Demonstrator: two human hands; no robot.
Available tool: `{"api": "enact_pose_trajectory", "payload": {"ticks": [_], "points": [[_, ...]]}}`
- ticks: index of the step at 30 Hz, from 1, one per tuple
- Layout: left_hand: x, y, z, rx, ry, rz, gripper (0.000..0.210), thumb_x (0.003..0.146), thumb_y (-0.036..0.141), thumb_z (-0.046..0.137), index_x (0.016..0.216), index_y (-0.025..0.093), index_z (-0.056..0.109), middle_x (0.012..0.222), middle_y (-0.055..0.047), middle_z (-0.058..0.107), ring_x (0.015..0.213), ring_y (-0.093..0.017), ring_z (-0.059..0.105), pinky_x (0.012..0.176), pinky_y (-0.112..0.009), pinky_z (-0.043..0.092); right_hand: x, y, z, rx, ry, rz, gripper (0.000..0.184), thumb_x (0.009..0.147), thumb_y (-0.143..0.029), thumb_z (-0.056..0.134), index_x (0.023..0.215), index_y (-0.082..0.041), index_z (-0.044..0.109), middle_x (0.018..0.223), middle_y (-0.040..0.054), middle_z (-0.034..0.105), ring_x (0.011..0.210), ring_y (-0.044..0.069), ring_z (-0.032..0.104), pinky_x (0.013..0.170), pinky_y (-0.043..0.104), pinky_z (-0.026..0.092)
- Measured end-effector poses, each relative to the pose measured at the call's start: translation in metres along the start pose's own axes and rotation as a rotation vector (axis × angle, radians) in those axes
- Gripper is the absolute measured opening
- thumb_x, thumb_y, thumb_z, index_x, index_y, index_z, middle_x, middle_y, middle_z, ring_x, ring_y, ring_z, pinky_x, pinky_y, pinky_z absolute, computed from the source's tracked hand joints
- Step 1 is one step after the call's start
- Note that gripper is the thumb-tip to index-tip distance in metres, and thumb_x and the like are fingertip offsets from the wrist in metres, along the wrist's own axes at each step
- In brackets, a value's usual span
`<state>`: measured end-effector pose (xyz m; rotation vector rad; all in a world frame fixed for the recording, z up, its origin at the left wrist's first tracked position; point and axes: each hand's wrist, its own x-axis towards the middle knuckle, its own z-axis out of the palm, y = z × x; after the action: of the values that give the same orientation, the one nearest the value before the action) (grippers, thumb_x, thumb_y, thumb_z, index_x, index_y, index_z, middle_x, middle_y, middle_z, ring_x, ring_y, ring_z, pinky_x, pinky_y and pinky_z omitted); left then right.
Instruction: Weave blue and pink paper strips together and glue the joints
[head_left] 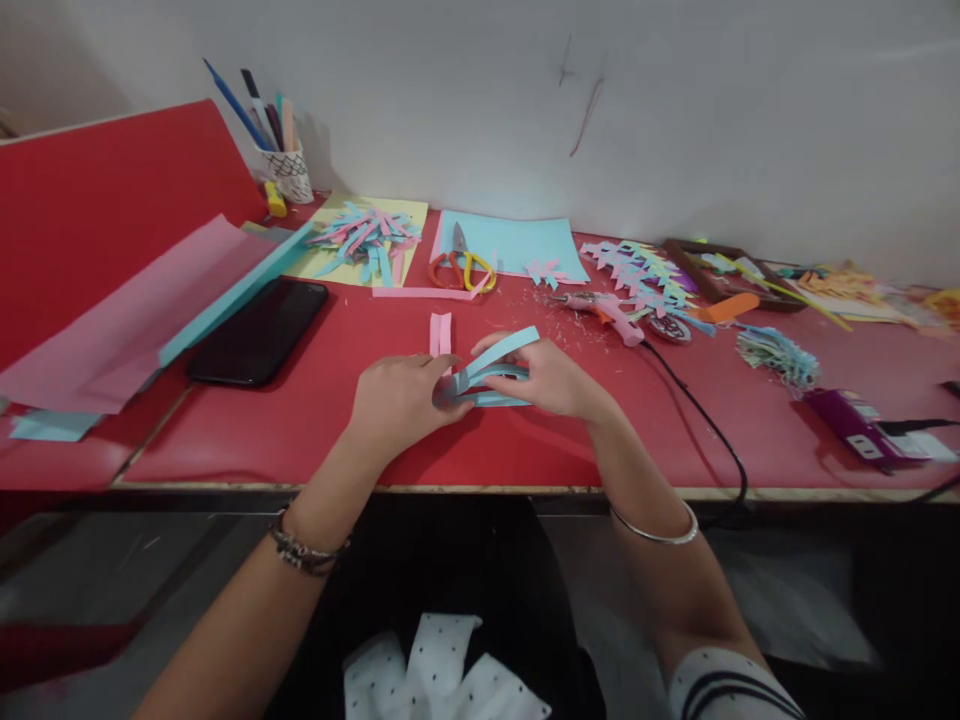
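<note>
Between my hands, low over the red tabletop, are light blue paper strips point(501, 350) that fan apart toward the right. My left hand point(401, 397) is closed on their left ends, thumb in front and fingers behind. With thumb and fingers curled, my right hand point(555, 377) grips the strips near their right ends. Just behind my left fingertips lies a folded pink paper strip point(441, 335). Scissors point(461, 265) with red and yellow handles rest farther back, beside a long pink strip point(420, 293).
A black phone point(259, 330) and large pink paper point(142, 310) lie left. Cut strips point(367, 240) are heaped near a pen cup point(289, 172). To the right are a pink glue gun point(607, 312) with a cord, zigzag paper chains point(637, 270) and a purple power box point(862, 428).
</note>
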<state>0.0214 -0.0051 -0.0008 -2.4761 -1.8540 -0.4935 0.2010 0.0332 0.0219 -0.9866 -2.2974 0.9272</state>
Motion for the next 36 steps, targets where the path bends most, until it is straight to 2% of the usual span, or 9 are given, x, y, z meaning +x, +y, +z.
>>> {"api": "enact_pose_trajectory", "payload": {"ticks": [3, 12, 16, 19, 24, 31, 36], "points": [[0.000, -0.001, -0.002, -0.001, -0.043, -0.041, 0.040, 0.069, 0.052, 0.053, 0.096, 0.025, 0.060, 0.081, -0.001, 0.068, 0.072, -0.020, 0.062, 0.052, -0.025, 0.036, -0.001, 0.000, 0.000, -0.010, 0.010, 0.025, 0.022, 0.075, -0.021, 0.053, 0.097, -0.017, 0.055, 0.095, 0.0046, 0.062, 0.084, 0.015, 0.058, 0.077, 0.028, 0.045], [0.000, -0.004, -0.003, -0.021, -0.080, -0.018, 0.037, 0.070, 0.044, 0.055, 0.102, 0.025, 0.058, 0.087, -0.001, 0.068, 0.079, -0.020, 0.062, 0.053, -0.025, 0.036, 0.000, -0.001, -0.001, -0.005, 0.011, 0.013, 0.016, 0.075, -0.020, 0.052, 0.090, -0.017, 0.059, 0.093, 0.0029, 0.063, 0.084, 0.014, 0.058, 0.074, 0.026, 0.044], [0.001, -0.003, -0.003, -0.008, -0.079, -0.025, 0.032, 0.069, 0.046, 0.055, 0.092, 0.025, 0.061, 0.084, -0.001, 0.067, 0.077, -0.019, 0.062, 0.053, -0.024, 0.037, -0.001, -0.001, -0.003, -0.077, -0.008, 0.054, 0.015, 0.075, -0.020, 0.052, 0.087, -0.018, 0.061, 0.087, 0.0015, 0.064, 0.080, 0.014, 0.057, 0.070, 0.024, 0.042], [0.000, -0.004, -0.003, -0.019, -0.073, -0.007, 0.034, 0.069, 0.045, 0.054, 0.095, 0.025, 0.060, 0.084, -0.001, 0.068, 0.079, -0.019, 0.062, 0.053, -0.023, 0.037, -0.003, 0.002, -0.004, -0.121, -0.018, 0.080, 0.016, 0.075, -0.019, 0.052, 0.088, -0.018, 0.061, 0.085, 0.0007, 0.065, 0.076, 0.013, 0.057, 0.067, 0.023, 0.041], [-0.002, -0.008, -0.002, -0.015, -0.057, 0.045, 0.037, 0.069, 0.044, 0.055, 0.101, 0.025, 0.060, 0.090, -0.001, 0.068, 0.082, -0.020, 0.061, 0.055, -0.024, 0.039, -0.001, 0.002, -0.004, -0.216, -0.059, 0.069, 0.021, 0.074, -0.013, 0.050, 0.089, -0.017, 0.063, 0.082, 0.0017, 0.065, 0.077, 0.014, 0.057, 0.072, 0.026, 0.039], [-0.005, -0.014, -0.002, -0.060, -0.088, 0.040, 0.033, 0.073, 0.039, 0.052, 0.104, 0.027, 0.058, 0.093, 0.001, 0.067, 0.081, -0.018, 0.062, 0.055, -0.024, 0.038, 0.000, -0.004, -0.003, -0.285, -0.090, 0.158, 0.021, 0.074, -0.020, 0.055, 0.092, -0.017, 0.065, 0.084, 0.0037, 0.067, 0.081, 0.017, 0.057, 0.074, 0.030, 0.036], [-0.005, -0.014, -0.001, -0.093, -0.092, 0.026, 0.036, 0.073, 0.039, 0.052, 0.107, 0.027, 0.057, 0.100, 0.001, 0.067, 0.084, -0.018, 0.062, 0.060, -0.024, 0.041, 0.000, -0.004, -0.002, -0.362, -0.054, 0.154, 0.021, 0.071, -0.019, 0.058, 0.090, -0.019, 0.066, 0.081, 0.0027, 0.065, 0.078, 0.017, 0.055, 0.079, 0.033, 0.031]]}}
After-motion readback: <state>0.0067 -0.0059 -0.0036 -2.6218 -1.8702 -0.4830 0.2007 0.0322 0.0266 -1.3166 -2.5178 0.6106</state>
